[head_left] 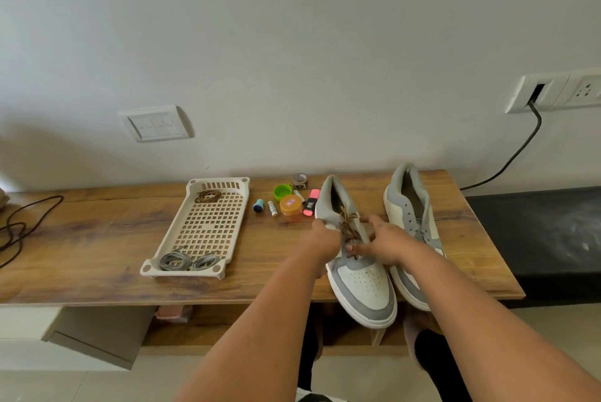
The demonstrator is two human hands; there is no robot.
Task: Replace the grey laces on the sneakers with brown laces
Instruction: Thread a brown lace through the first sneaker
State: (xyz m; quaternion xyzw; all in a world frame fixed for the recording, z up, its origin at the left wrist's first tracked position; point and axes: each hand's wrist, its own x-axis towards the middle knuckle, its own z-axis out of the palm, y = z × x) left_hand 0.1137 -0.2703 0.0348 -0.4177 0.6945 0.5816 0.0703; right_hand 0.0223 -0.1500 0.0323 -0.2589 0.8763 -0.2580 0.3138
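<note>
Both hands, left hand [325, 240] and right hand [382, 244], pinch the brown lace [348, 222] on the left sneaker [356, 258], beside the pink highlighter [310, 203] whose label is unreadable.

Two bare forearms come up from the bottom of the frame, no sleeves on either, nothing at the wrists: no watch, no band, no bracelet showing. The left hand [325, 244] sits at centre frame, the right hand [379, 242] just right of it, and no rings can be made out on the fingers that show. Down at the bottom centre, between the arms, there's a glimpse of dark clothing, too little visible to name the garment.
</note>
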